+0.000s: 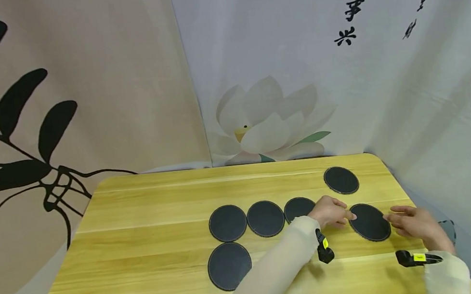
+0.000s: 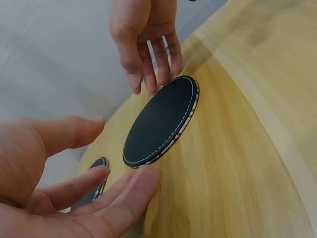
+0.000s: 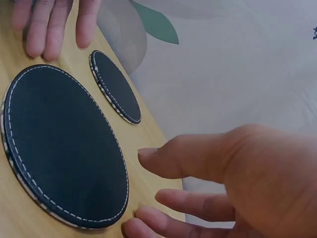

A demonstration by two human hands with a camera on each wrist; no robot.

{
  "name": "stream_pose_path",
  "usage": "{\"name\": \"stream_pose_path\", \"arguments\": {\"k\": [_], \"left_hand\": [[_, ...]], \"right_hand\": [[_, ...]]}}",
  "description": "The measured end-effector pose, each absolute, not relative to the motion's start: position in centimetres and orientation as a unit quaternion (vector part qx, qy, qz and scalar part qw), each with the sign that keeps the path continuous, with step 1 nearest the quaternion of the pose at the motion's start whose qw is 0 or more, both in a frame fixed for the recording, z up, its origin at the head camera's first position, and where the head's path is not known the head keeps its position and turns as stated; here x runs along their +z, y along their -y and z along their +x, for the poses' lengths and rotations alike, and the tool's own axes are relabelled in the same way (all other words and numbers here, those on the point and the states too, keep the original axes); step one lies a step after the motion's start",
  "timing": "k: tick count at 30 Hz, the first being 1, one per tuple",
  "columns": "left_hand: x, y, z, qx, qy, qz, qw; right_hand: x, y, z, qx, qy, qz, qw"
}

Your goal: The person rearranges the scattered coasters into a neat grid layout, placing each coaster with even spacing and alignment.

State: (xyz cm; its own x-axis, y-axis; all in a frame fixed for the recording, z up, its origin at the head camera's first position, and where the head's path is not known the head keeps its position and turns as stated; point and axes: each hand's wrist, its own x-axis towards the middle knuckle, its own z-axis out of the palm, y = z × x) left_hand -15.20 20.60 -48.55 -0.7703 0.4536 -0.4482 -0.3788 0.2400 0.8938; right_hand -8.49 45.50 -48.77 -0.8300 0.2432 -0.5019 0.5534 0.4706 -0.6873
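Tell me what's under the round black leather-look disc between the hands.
Yellow wooden tabletop shows around the disc; whatever lies directly beneath, and the disc's underside, is covered.

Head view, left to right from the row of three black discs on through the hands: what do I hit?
Row's first disc → row's middle disc → row's third disc (partly covered) → left hand → disc between the hands → right hand.

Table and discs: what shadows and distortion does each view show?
Head view: soft shadows on the table; left wrist view: a blurred shadow beside the right hand, table slanting; right wrist view: dimmer picture, nearer disc an oval.
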Motion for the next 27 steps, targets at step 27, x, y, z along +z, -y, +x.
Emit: {"name": "stream_pose_path", "arguments": {"k": [27], "left_hand": [[-49.0, -22.2, -14.9, 0.626, -0.721, -0.031, 0.296]], "right_hand": [[-50.2, -43.9, -9.1, -0.437, -0.852, 0.249, 0.146]]}}
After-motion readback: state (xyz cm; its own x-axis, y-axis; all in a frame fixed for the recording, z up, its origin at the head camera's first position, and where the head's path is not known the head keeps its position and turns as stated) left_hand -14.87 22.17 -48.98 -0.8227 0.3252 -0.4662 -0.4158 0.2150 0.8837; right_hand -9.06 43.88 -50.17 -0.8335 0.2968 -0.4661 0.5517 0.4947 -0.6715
